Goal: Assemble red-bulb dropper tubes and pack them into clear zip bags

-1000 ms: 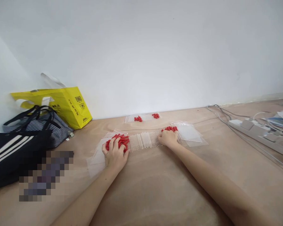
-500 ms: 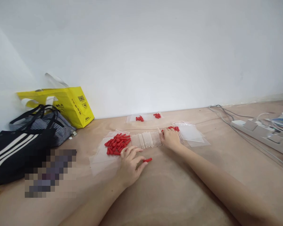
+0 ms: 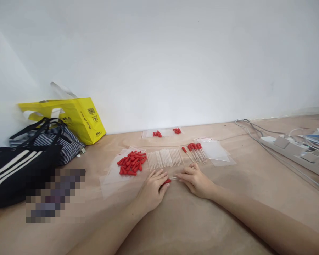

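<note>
My left hand (image 3: 154, 189) is closed on a red rubber dropper bulb (image 3: 167, 181), whose end sticks out past the fingertips. From the other side, my right hand (image 3: 198, 181) pinches a thin clear glass dropper tube (image 3: 173, 178). The tube's end points at the bulb; whether the two touch is too small to tell. Just beyond my hands lies a row of glass tubes (image 3: 164, 158). A pile of red bulbs (image 3: 132, 161) rests on plastic bags to the left. Several droppers with bulbs fitted (image 3: 195, 150) lie to the right of the row.
Clear zip bags (image 3: 218, 152) lie at the right and left of the work area. Another bag with red bulbs (image 3: 157, 134) is by the wall. A yellow bag (image 3: 90, 122) and a black bag (image 3: 23, 173) stand left; a power strip (image 3: 295, 152) with cables lies right.
My right hand has come back from the droppers toward my left hand, now with a glass tube in it. My left hand has shifted slightly right and away from the bulb pile.
</note>
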Tool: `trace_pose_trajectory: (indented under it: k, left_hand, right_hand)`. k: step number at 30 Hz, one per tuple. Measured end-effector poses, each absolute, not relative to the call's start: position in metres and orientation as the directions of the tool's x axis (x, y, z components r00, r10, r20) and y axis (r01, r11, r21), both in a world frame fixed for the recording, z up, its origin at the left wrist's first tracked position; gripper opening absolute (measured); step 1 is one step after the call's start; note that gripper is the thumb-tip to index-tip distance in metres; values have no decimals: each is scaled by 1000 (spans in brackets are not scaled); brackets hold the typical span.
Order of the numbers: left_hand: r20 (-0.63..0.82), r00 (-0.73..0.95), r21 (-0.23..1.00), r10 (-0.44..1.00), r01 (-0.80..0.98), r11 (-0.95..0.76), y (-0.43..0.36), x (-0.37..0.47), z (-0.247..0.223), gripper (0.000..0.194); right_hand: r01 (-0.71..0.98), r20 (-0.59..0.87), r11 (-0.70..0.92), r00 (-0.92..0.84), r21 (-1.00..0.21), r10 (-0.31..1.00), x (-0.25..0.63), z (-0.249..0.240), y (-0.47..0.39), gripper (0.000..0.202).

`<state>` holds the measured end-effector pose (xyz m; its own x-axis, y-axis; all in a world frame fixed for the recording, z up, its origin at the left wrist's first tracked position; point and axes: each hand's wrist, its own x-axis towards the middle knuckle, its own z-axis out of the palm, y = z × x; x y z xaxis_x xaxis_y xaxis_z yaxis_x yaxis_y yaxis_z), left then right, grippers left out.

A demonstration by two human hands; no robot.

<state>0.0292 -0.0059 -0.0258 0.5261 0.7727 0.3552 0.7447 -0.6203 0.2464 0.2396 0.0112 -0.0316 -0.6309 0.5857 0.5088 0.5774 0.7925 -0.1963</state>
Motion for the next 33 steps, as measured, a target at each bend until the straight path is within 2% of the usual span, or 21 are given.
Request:
trace_pose_trajectory:
  k: [6, 16, 21, 27, 33]
  left_hand:
    - [412, 533, 250, 739, 714, -654, -6, 28, -26, 26]
    - [447, 537, 221, 716, 709, -670, -6, 28, -26, 25]
    - [511, 521, 213, 684, 694, -688, -7, 28, -24, 23]
    - [578, 468, 240, 669, 686, -687, -12, 29, -20, 17]
    - [661, 445, 217, 604, 658, -721, -15, 31, -19, 12]
  right_hand:
    - [590, 480, 770, -618, -242, 623, 241, -33, 10, 24]
    - [553, 475, 778, -621, -298, 624, 239, -31, 8, 25]
    - [532, 507, 785, -605, -316, 614, 236, -31, 6, 24]
    - [501, 584, 820, -591, -276, 557, 231, -29, -2, 22]
    - [462, 688, 873, -584, -156, 432, 230, -31, -5, 23]
